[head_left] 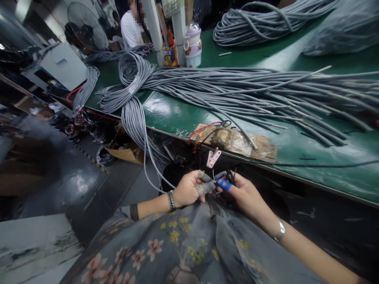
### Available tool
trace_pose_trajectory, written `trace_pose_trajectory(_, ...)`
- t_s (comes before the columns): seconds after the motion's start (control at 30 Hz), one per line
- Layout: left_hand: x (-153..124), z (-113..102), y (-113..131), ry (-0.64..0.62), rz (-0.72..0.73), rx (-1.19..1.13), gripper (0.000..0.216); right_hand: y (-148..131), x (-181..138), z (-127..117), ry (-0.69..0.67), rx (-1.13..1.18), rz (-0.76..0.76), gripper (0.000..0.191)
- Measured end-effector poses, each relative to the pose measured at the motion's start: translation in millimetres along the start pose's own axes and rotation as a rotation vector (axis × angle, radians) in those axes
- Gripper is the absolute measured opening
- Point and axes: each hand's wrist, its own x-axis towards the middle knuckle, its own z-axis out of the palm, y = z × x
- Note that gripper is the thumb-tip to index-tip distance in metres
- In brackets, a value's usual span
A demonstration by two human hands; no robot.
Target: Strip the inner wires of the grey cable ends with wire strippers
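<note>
Close to my body, below the bench edge, my left hand (192, 187) is closed on the end of a grey cable (154, 169) that hangs down from the bundle. Grey wrapping covers its thumb and finger. My right hand (241, 193), a blue cover on its thumb, pinches at the same cable end from the right. The fingertips of both hands nearly meet. Thin dark strands show by the right fingers, but their exact kind is hard to make out. Just above the hands, a pink clip (213, 157) hangs at the bench edge.
Many grey cables (207, 83) lie along the green bench (171, 114), with a coil (254, 23) behind. Taped cardboard (239, 142) sits at the bench's front edge. A bottle (193, 45) stands near the posts. Left are a white box (63, 65) and a cardboard box (127, 150); a person (130, 29) is beyond.
</note>
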Motion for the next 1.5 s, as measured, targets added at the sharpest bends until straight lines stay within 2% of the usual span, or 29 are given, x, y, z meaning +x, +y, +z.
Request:
trace_pose_trajectory(0.13,3,-3,-1,-0.102,-0.096,-0.149,0.057,5,5,4,-0.091,0.163,0.104,0.05)
trace_pose_trajectory(0.2,4,-6,-3,-0.166,-0.151,-0.231,0.057,4,7,4,-0.089,0.077,0.102,0.048)
trace_pose_trajectory(0.27,4,-8,-5,-0.183,-0.163,-0.28,0.055,2,7,3,-0.056,-0.101,0.03,0.045)
trace_pose_trajectory(0.47,1,-7,-5,-0.008,-0.068,-0.195,0.051,-4,-5,-14,0.151,-0.686,-0.432,0.03)
trace_pose_trajectory(0.57,-1,-7,-5,0.073,-0.026,-0.122,0.053,1,-13,-23,0.157,-0.85,-0.498,0.028)
trace_pose_trajectory(0.7,-2,-7,-5,0.098,0.017,-0.052,0.052,4,-16,-27,0.147,-0.986,-0.507,0.03)
trace_pose_trajectory(0.87,-3,-8,-4,0.108,0.034,-0.006,0.053,2,-14,-23,0.144,-1.002,-0.538,0.028)
trace_pose_trajectory(1.07,-4,-10,-4,0.106,0.029,0.013,0.052,3,-14,-23,0.105,-1.006,-0.504,0.028)
trace_pose_trajectory(1.2,-2,-11,-6,0.087,0.036,0.009,0.051,-2,-18,-22,0.116,-1.019,-0.581,0.03)
trace_pose_trajectory(1.33,-2,-11,-7,0.068,0.042,0.02,0.049,-7,-19,-20,0.04,-1.039,-0.658,0.032)
trace_pose_trajectory(1.5,-6,-10,-3,0.085,0.061,0.122,0.045,-6,-11,-20,-0.113,-0.901,-0.51,0.027)
